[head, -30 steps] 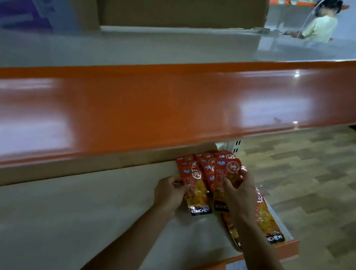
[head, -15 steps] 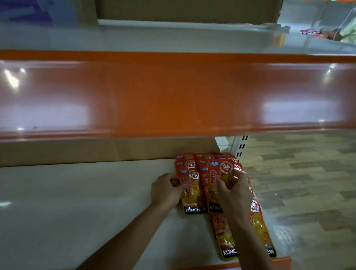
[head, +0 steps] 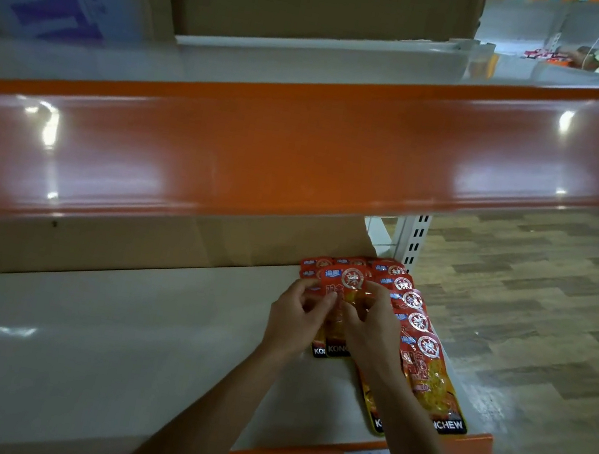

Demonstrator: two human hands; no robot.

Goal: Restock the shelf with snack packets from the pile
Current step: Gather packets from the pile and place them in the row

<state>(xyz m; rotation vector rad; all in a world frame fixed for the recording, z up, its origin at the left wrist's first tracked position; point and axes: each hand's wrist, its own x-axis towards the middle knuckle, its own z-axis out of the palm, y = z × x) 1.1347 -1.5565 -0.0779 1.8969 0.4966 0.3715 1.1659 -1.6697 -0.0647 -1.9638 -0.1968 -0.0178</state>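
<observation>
Both hands have drawn together since a second ago: left hand (head: 296, 317) and right hand (head: 368, 329) now pinch the top red snack packet (head: 346, 280), apparently squaring its stack beside the fanned row (head: 424, 350) at the beige shelf's (head: 113, 334) right end.

Shelf board (head: 71, 347) lies open all along my left, easy reach in there. Overhead the orange upper shelf edge (head: 299, 171) hangs low, a cardboard box (head: 167, 248) blocks the back, and the packets (head: 425, 366) fill the right end.
</observation>
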